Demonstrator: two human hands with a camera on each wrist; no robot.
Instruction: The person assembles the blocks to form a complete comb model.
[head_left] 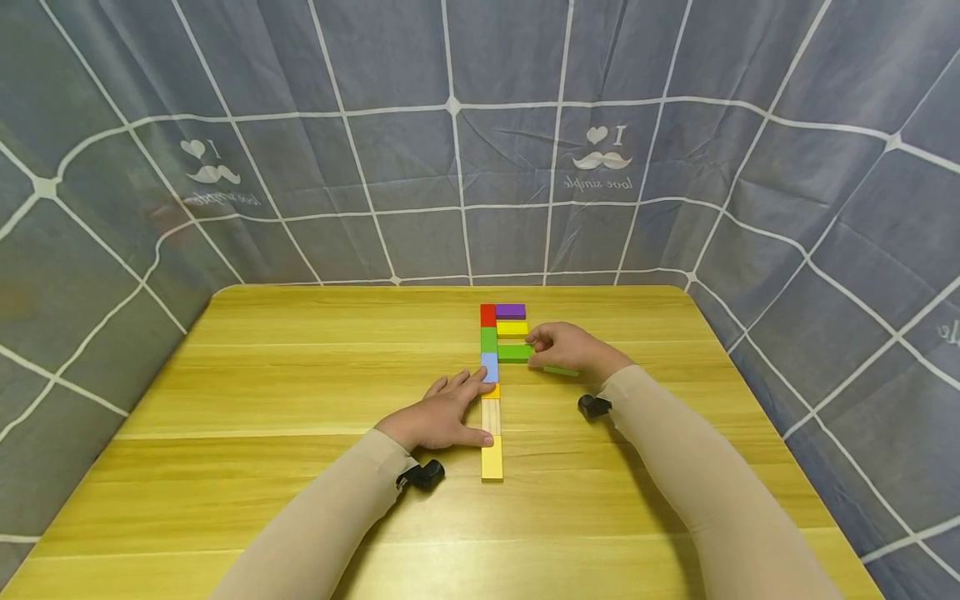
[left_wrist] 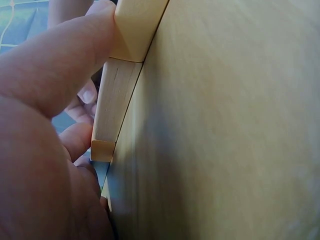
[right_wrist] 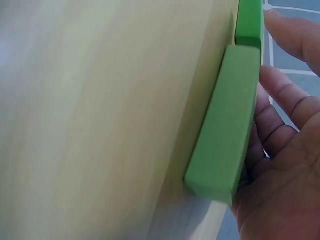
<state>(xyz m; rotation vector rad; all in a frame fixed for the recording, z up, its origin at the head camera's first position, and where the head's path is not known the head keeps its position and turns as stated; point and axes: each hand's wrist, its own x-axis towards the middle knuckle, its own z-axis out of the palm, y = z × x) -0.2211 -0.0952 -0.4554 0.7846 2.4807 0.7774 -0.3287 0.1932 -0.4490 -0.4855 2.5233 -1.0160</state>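
A column of wooden blocks lies on the table: a red block (head_left: 488, 315), a green block (head_left: 489, 339), a light blue block (head_left: 490, 367), an orange block (head_left: 493, 393), a plain wood block (head_left: 491, 418) and a pale yellow block (head_left: 492, 463). My left hand (head_left: 442, 414) rests along its left side, fingers spread, fingertips on the blue and orange blocks, thumb touching the pale yellow one (left_wrist: 137, 32). My right hand (head_left: 567, 346) is at the right end of a bright green block (head_left: 514, 354), thumb and index finger apart. A lighter green block (right_wrist: 225, 122) lies beside its palm.
A purple block (head_left: 511, 312) and a yellow block (head_left: 513, 329) extend rightward from the column's upper part. The wooden table (head_left: 300, 367) meets a grey gridded curtain (head_left: 502, 158) at its back. Dark wrist cameras sit under both sleeves.
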